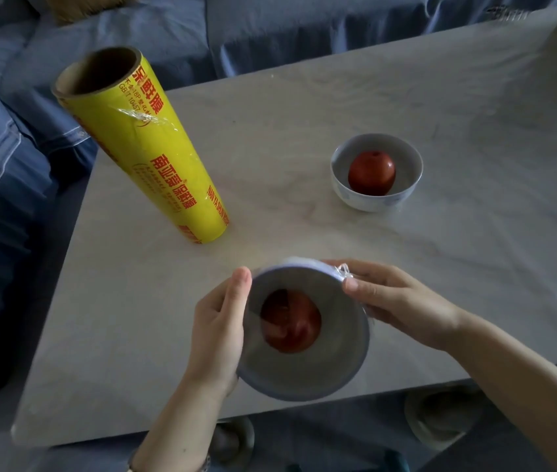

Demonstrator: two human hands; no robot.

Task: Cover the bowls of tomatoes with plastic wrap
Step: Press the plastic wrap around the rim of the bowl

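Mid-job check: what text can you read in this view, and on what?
"保鲜膜": red, near the top of the yellow plastic wrap roll.
"GB T 104": beside it, rest unclear.
"南亚", one unclear character, "保鲜膜": mid-roll.
"NAN YA", then blurred letters: lower roll.
Fine print on the roll: too small to read.
On the far bowl and the held bowl: no text seen.

The held bowl (304,356) hides the fingers of the left hand (215,332) and the fingertips of the right hand (403,301), both gripping its rim. Its tomato (290,321) is blurred behind film (343,270). Beyond the bowl to the left, the roll's (147,151) small print is unreadable. Right of the bowl, the bench (474,233) runs off the picture's edge. Nearer than the bowl, two dim rounded shapes (440,417) cannot be identified.
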